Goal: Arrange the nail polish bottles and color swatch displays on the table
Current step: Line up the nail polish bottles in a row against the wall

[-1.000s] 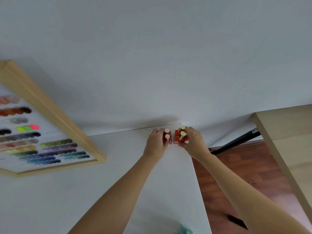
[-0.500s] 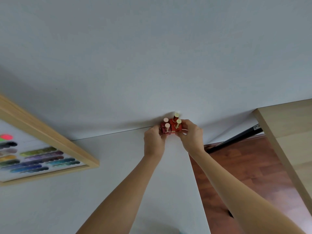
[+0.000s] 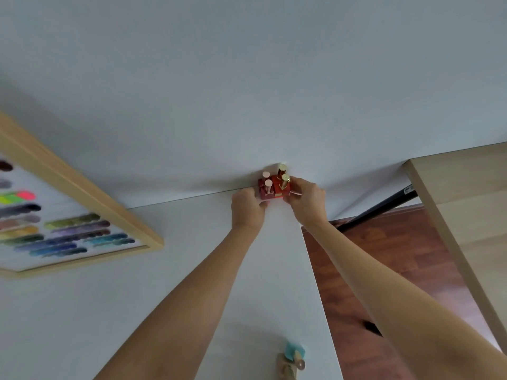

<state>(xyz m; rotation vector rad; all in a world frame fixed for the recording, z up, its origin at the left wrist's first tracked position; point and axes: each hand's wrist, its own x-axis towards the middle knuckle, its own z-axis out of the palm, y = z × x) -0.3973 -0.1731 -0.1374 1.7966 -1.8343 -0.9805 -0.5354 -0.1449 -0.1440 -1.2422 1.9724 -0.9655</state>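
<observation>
Several red nail polish bottles (image 3: 274, 189) with pale and gold caps stand bunched together at the far right corner of the white table (image 3: 170, 270), against the wall. My left hand (image 3: 247, 208) presses the left side of the cluster and my right hand (image 3: 307, 204) grips its right side. A wood-framed colour swatch display (image 3: 82, 212) lies at the left, with rows of coloured swatches on white. A teal bottle and a beige bottle (image 3: 292, 359) sit at the near table edge.
The table's right edge runs from the corner down toward me, with red-brown wood floor (image 3: 384, 270) beyond it. A light wooden tabletop (image 3: 466, 215) stands at the right. A black bar (image 3: 384, 207) leans near the wall.
Both hands pushed the two groups of red bottles together and away from me, up to the wall at the table's far corner. The view tilted, bringing the near bottles back in.
</observation>
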